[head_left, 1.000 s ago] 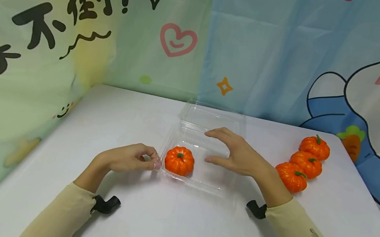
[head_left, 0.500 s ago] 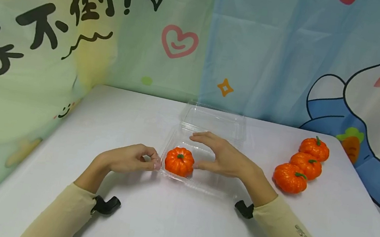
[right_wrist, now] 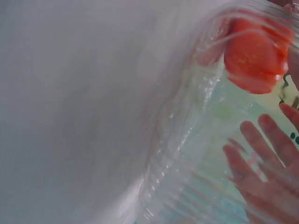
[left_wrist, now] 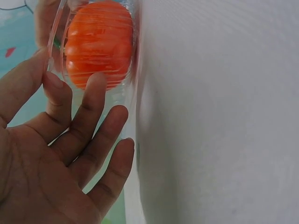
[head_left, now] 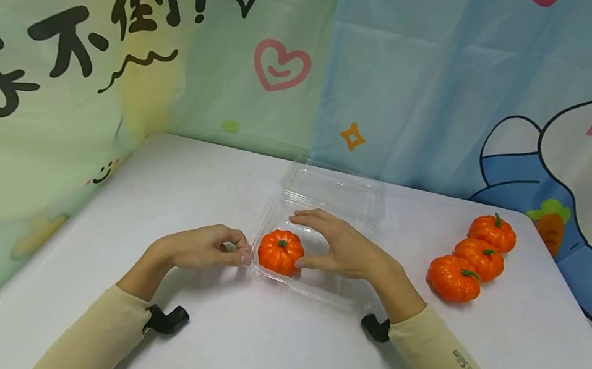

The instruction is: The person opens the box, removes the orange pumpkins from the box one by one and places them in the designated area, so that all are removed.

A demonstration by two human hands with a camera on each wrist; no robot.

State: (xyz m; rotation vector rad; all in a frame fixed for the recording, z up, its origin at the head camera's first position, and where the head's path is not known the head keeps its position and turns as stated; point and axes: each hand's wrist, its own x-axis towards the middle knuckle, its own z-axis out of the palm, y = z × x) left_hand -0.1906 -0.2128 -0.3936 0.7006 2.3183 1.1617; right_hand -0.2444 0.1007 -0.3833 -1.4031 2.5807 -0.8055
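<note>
An orange toy pumpkin [head_left: 280,252] with a green stem sits in the left part of a clear plastic clamshell box [head_left: 315,294]. My left hand [head_left: 200,248] pinches the box's left rim between thumb and index finger; in the left wrist view its other fingers [left_wrist: 110,130] spread loosely beside the wall. Over the inside of the box is my right hand [head_left: 340,248], thumb tip right at the pumpkin's right side and fingers reaching out above and behind it. Through the clear wall, the right wrist view shows these fingers [right_wrist: 261,142] apart and the pumpkin [right_wrist: 254,58] blurred.
The box's hinged lid [head_left: 335,186] lies folded back toward the rear edge of the white table [head_left: 253,341]. At the right stand three more orange pumpkins [head_left: 479,253] in a slanting row. A printed cloth [head_left: 401,67] hangs behind the table.
My right hand has moved left over the box, from its middle to the pumpkin's right side. The left hand keeps its hold on the rim.
</note>
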